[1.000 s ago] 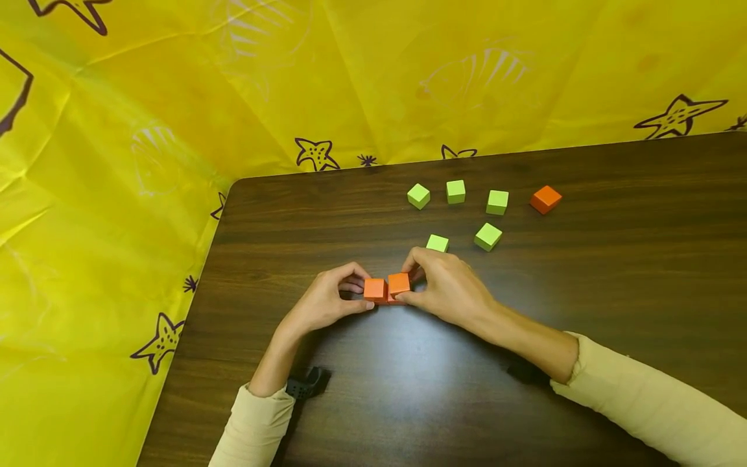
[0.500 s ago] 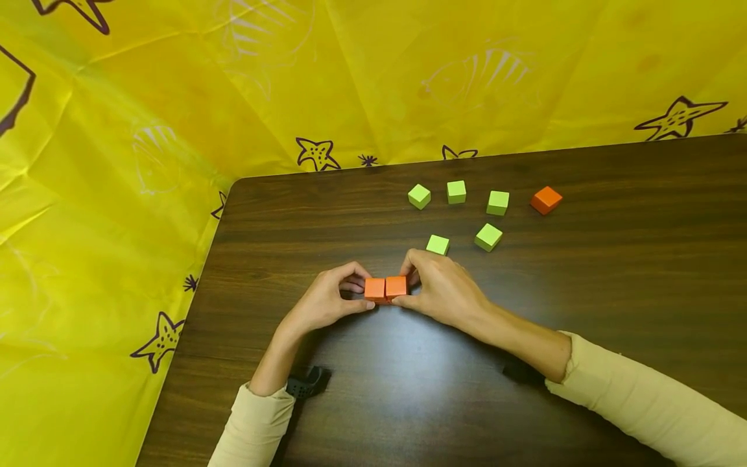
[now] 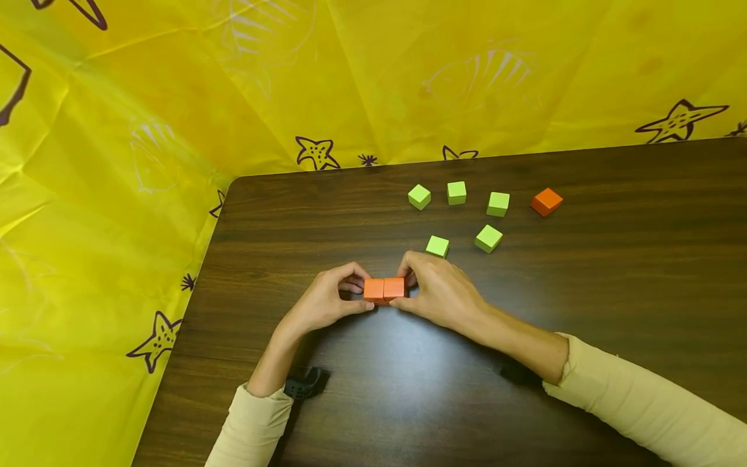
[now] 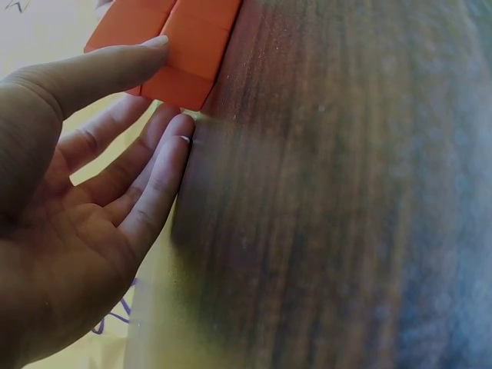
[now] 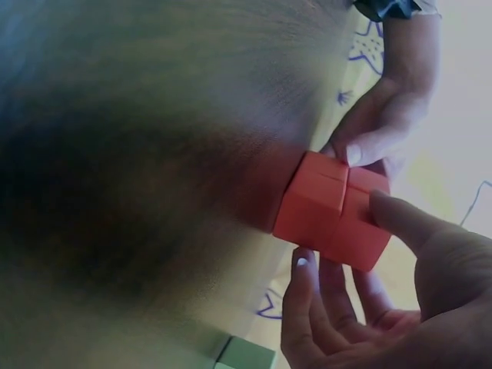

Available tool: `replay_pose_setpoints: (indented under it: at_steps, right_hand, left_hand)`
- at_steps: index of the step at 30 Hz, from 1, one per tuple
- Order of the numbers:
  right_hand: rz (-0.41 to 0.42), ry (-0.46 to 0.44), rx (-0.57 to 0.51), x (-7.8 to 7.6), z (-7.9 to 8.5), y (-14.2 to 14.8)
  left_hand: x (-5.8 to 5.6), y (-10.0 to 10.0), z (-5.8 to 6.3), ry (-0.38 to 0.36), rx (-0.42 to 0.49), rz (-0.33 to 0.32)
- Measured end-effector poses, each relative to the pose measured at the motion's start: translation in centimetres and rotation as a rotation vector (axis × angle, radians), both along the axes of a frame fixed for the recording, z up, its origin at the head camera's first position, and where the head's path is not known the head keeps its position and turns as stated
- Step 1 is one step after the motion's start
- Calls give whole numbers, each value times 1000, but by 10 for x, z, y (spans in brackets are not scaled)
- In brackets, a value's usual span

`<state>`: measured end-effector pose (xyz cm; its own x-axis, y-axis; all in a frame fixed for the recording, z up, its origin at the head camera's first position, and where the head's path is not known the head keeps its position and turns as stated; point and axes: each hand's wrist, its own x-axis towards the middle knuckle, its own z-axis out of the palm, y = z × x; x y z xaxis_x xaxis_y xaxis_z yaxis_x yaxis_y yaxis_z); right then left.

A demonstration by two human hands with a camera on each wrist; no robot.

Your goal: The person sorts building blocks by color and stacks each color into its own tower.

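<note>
In the head view, two orange cubes sit side by side on top, a left upper cube point(image 3: 374, 287) and a right upper cube point(image 3: 393, 287). The right wrist view shows lower orange cubes point(image 5: 309, 215) under them against the table, making a two-layer block. My left hand point(image 3: 323, 301) holds the left end, its thumb on the front face near the seam between layers and its fingers behind. My right hand point(image 3: 445, 288) pinches the right upper cube between thumb and fingers. The tops of the two upper cubes lie nearly level, with a thin seam between them.
Several green cubes point(image 3: 456, 192) are scattered behind my hands on the dark wooden table point(image 3: 280, 227). One green cube point(image 3: 438, 246) lies just beyond my right knuckles. A loose orange cube point(image 3: 546, 202) stands farther right. A yellow patterned cloth point(image 3: 373, 78) borders the table's back and left.
The right upper cube has moved left and down in my right hand, closing the gap to the left upper cube. My left hand has stayed in place.
</note>
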<state>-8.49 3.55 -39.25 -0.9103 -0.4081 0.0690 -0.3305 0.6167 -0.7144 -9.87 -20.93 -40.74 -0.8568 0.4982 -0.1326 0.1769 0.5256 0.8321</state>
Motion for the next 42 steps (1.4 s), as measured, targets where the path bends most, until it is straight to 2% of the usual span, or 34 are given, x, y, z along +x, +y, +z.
replay_pose_setpoints:
  at_steps: [25, 36, 42]
  right_hand:
    - [61, 15, 32, 0, -3, 0]
    - [44, -14, 5, -4, 11, 19]
    - [15, 0, 8, -10, 19, 37]
  left_hand:
    - [1, 1, 0, 8, 12, 0]
    - [0, 1, 1, 15, 6, -7]
    - [0, 1, 1, 14, -7, -2]
